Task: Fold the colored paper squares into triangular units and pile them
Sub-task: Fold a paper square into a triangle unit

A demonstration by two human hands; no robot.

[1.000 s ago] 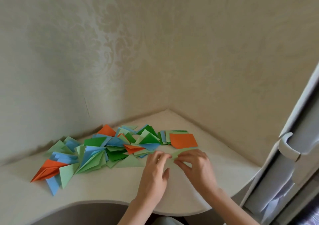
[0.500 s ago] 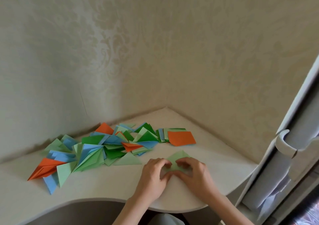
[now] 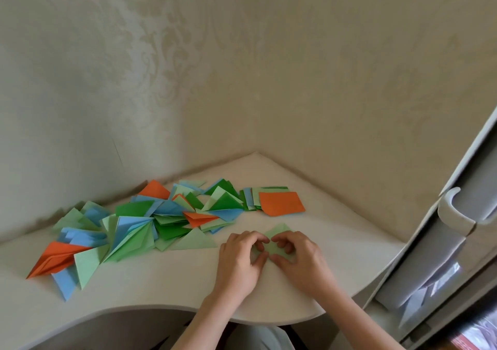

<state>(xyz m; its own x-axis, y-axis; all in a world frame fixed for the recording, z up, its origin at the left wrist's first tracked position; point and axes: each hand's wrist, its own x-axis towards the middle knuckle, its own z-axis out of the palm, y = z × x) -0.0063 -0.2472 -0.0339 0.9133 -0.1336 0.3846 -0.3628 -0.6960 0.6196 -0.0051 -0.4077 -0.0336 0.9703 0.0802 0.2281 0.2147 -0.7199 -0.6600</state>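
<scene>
A light green paper [image 3: 277, 232] lies on the white corner table [image 3: 161, 282], partly folded, with one point sticking out beyond my fingers. My left hand [image 3: 239, 261] and my right hand [image 3: 301, 261] sit side by side on it, fingers curled, pinching and pressing the paper; most of it is hidden under them. To the left spreads a pile of folded triangular units [image 3: 129, 228] in green, blue and orange. A small stack of unfolded squares [image 3: 279, 203] with an orange sheet on top lies behind my hands.
Two patterned walls meet in a corner [image 3: 255, 107] behind the table. A white cabinet door with a curved handle [image 3: 454, 215] stands close on the right. The table's curved front edge [image 3: 150, 309] runs just below my wrists.
My hands drew the light green paper nearer to me and closed in over it; its far point now sticks up less than half a second ago.
</scene>
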